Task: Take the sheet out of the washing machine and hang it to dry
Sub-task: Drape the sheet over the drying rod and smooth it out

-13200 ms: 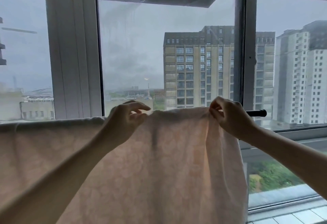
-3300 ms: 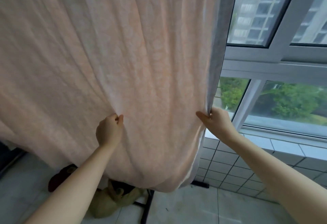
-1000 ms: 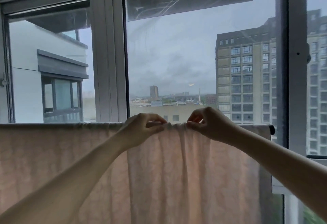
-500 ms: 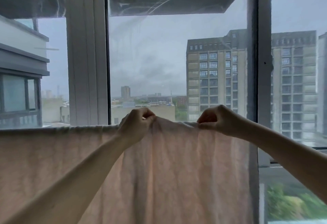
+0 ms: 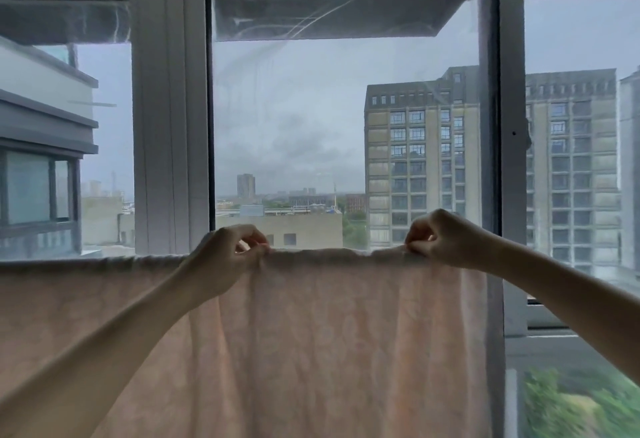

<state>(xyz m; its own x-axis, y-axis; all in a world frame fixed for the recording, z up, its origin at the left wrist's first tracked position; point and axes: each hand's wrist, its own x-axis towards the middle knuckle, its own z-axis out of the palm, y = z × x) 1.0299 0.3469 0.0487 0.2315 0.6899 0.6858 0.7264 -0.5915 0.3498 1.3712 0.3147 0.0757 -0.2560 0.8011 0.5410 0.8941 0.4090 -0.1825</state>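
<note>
Sheet (image 5: 311, 351), one only, pale pink, hangs in front of window (image 5: 346, 143); top fold runs level left to right, cloth drops straight down out of view. Your left hand (image 5: 225, 257) pinches top edge with curled fingers; your right hand (image 5: 446, 240) pinches same edge further right. Two hands, well apart.

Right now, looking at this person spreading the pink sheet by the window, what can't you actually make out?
- Head view: whatever bar carries the sheet is hidden under its top fold.
- The sheet's lower hem and left end are cut off by the picture's edges.
- The fingertips of the left hand and right hand are tucked into the cloth they pinch.
- The greenery at lower right is blurred.
- No washing machine is in view.
</note>
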